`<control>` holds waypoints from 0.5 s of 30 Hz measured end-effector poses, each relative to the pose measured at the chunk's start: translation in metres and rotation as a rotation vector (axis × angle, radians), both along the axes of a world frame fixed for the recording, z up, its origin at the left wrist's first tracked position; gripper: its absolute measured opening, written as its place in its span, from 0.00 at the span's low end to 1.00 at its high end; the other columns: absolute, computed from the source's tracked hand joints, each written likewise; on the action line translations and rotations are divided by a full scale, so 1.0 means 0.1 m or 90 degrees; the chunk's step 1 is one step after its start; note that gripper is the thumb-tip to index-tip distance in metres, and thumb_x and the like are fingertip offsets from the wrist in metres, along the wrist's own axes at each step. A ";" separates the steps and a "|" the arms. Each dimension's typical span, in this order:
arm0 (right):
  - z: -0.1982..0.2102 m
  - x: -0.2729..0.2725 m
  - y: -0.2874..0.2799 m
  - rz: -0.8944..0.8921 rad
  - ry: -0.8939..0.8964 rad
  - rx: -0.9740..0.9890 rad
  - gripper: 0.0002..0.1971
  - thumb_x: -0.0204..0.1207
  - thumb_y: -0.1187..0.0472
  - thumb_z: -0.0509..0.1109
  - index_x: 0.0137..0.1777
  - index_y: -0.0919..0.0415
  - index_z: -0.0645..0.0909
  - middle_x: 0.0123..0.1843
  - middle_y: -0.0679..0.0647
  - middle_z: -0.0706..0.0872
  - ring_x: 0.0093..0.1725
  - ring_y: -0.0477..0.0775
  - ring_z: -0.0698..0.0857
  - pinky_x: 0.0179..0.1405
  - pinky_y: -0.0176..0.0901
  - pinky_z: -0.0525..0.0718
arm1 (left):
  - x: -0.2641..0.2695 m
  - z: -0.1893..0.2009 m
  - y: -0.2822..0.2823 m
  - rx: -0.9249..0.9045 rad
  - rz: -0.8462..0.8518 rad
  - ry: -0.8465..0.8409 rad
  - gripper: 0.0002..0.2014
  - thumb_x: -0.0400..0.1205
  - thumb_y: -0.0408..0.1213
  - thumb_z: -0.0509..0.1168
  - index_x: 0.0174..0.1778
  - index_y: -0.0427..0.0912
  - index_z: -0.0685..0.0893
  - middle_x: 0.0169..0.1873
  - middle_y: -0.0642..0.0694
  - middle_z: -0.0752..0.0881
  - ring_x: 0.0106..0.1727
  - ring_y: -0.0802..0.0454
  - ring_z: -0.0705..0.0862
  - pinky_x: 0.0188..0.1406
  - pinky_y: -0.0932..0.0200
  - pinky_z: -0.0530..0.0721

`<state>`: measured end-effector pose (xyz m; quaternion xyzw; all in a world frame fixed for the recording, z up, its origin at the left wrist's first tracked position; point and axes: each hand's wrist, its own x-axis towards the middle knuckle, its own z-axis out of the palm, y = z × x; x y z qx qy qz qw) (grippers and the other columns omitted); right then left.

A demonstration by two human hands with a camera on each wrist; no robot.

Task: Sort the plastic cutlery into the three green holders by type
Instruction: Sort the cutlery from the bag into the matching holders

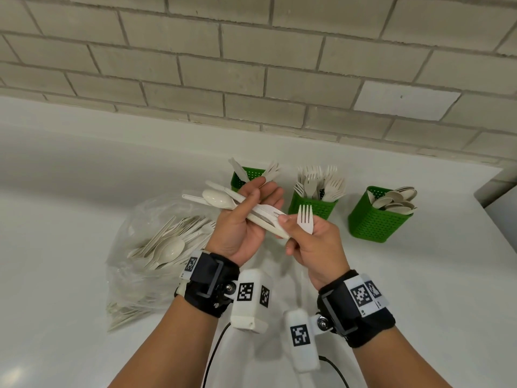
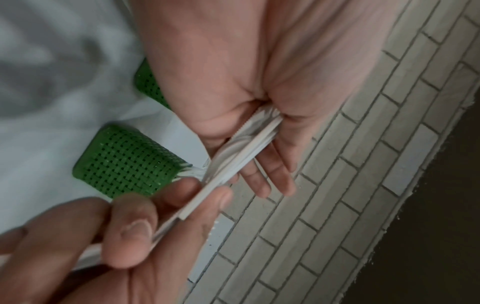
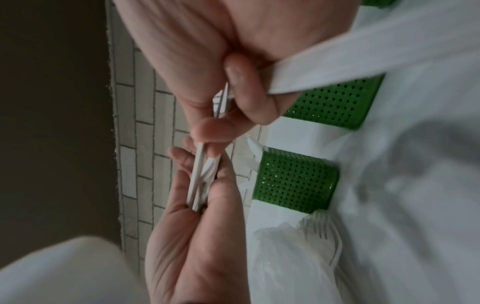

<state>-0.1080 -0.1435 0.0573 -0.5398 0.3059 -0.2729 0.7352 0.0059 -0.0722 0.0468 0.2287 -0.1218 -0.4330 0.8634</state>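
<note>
My left hand [image 1: 253, 211], palm up above the counter, holds a bundle of white cutlery [image 1: 237, 204] with a spoon [image 1: 218, 198] and knives sticking out to the left. My right hand [image 1: 292, 229] grips a fork [image 1: 305, 218] with tines up, and its fingertips pinch another piece of the bundle [image 2: 244, 152]. Behind stand three green holders: the left one [image 1: 246, 177] with knives, the middle one [image 1: 313, 208] with forks, the right one [image 1: 375, 224] with spoons. In the right wrist view the fork's handle [image 3: 324, 67] crosses my palm.
A clear plastic bag [image 1: 156, 247] full of mixed white cutlery lies on the white counter [image 1: 70, 191] to the left of my hands. A brick wall [image 1: 251, 65] runs close behind the holders. The counter ends at the right edge [image 1: 492, 208].
</note>
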 end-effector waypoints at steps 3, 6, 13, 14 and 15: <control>-0.02 0.01 0.01 0.017 0.003 0.000 0.03 0.73 0.64 0.76 0.41 0.63 0.87 0.28 0.52 0.84 0.18 0.45 0.73 0.15 0.30 0.68 | -0.02 0.00 -0.01 0.004 -0.002 0.001 0.12 0.81 0.32 0.59 0.50 0.39 0.89 0.42 0.42 0.92 0.55 0.43 0.89 0.64 0.49 0.84; -0.05 0.01 0.04 0.041 0.012 -0.005 0.05 0.72 0.63 0.77 0.35 0.56 0.88 0.26 0.50 0.83 0.20 0.45 0.71 0.17 0.31 0.68 | -0.06 0.02 -0.03 0.006 -0.032 -0.019 0.12 0.82 0.32 0.56 0.56 0.35 0.82 0.46 0.39 0.91 0.61 0.42 0.87 0.61 0.51 0.85; 0.01 -0.02 -0.06 0.025 0.031 -0.022 0.06 0.75 0.65 0.75 0.47 0.69 0.86 0.29 0.56 0.86 0.18 0.41 0.74 0.16 0.29 0.69 | 0.06 0.00 0.00 0.055 0.003 -0.013 0.18 0.82 0.44 0.58 0.64 0.38 0.79 0.54 0.41 0.90 0.65 0.42 0.85 0.68 0.47 0.80; 0.02 -0.03 -0.09 0.025 0.031 -0.018 0.07 0.75 0.65 0.74 0.48 0.70 0.86 0.30 0.56 0.85 0.18 0.41 0.74 0.16 0.29 0.68 | 0.10 0.00 0.01 0.054 0.012 0.008 0.19 0.81 0.45 0.59 0.64 0.39 0.79 0.53 0.42 0.90 0.62 0.43 0.86 0.66 0.48 0.81; 0.03 -0.05 -0.12 0.026 0.032 -0.017 0.08 0.75 0.65 0.74 0.49 0.71 0.85 0.30 0.56 0.85 0.18 0.40 0.74 0.15 0.29 0.68 | 0.13 0.00 0.02 0.054 0.019 0.024 0.19 0.81 0.46 0.60 0.63 0.39 0.80 0.53 0.42 0.90 0.59 0.44 0.88 0.62 0.50 0.84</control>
